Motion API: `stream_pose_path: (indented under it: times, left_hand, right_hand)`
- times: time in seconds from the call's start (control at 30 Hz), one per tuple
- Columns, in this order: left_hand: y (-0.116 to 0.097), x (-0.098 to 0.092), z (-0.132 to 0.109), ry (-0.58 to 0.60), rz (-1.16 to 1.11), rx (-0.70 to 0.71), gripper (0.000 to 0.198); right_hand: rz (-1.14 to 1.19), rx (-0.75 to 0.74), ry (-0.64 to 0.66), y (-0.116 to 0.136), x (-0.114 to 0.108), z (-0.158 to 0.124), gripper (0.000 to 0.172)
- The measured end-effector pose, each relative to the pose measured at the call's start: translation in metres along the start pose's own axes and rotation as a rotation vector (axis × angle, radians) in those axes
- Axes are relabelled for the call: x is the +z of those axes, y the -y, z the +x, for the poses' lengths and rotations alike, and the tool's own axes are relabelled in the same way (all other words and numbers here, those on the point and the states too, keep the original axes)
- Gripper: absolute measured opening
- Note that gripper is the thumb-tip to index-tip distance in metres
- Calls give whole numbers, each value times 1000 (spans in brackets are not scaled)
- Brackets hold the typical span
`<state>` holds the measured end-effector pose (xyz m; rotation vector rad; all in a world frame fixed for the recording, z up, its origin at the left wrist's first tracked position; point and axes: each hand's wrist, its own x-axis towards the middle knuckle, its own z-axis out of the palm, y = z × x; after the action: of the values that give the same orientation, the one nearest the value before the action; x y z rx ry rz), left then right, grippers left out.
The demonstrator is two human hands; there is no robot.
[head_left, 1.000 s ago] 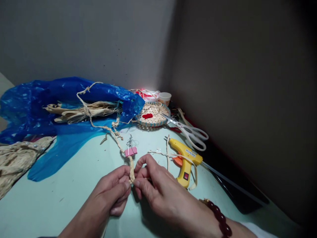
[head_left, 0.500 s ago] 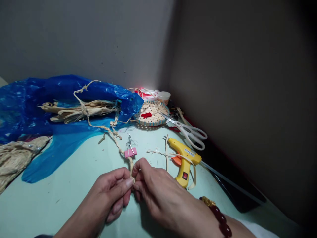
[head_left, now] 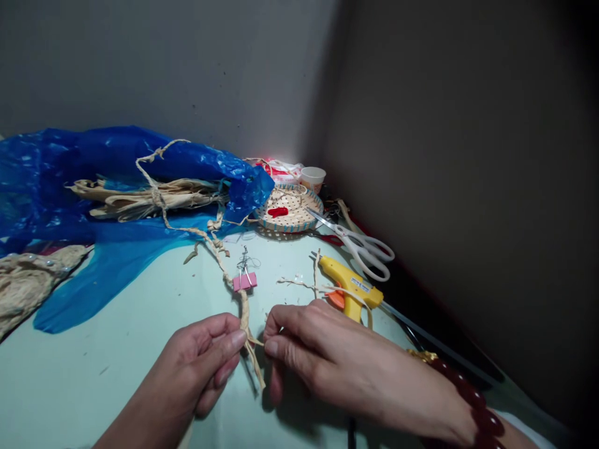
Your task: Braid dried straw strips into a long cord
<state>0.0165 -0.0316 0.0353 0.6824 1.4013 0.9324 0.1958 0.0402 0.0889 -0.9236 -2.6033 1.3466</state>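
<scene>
A pale, braided dried-fibre cord [head_left: 244,304] runs down from a pink binder clip [head_left: 245,281] and splits into loose strands at its lower end. My left hand [head_left: 206,362] is closed, pinching the cord between thumb and forefinger just below the clip. To the right of it, my right hand [head_left: 313,355] pinches the tip of one fibre strand [head_left: 256,341] drawn out sideways from the cord. Other strands hang down between the two hands. Beyond the clip, the cord continues up the table to the blue plastic bag.
A yellow glue gun [head_left: 350,280] lies right of the clip, with white-handled scissors [head_left: 360,246] behind it. Farther back are a round woven tray [head_left: 299,215] holding a red item, a white cup [head_left: 313,179], and a blue bag [head_left: 187,162] with a dried-fibre bundle [head_left: 154,196].
My right hand has moved right, away from my left, with a strand stretched between them. Loose strand ends now show below my left thumb. My left hand stays on the cord.
</scene>
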Motion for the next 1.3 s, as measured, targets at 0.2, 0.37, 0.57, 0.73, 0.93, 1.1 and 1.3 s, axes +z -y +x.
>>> stream_pose_path:
  times: [0.2,0.37,0.57,0.73,0.93,1.1,1.3]
  left_hand:
    - [-4,4,-5,-42,53,24,41]
    - [-2,1,-4,-40,75,21,41]
    - [5,-1,-1,-67,47,-8,49]
    - [7,-1,1,-63,32,0,51]
    - [1,2,0,-56,12,16,48]
    - [1,4,0,-53,11,47,49]
    - [5,3,2,-46,9,94,47]
  right_hand:
    - [-62,-10,-13,-5,-9,3,30]
    - [-99,-14,-224,-13,-17,7,25]
    - [-283,-38,-611,-18,-18,7,7]
    - [-508,-32,-643,-25,-21,9,12]
    - [-766,89,-622,-29,-29,11,17]
    - [-882,217,-488,-27,-23,17,12]
    - [-871,226,-477,-36,-16,26,16]
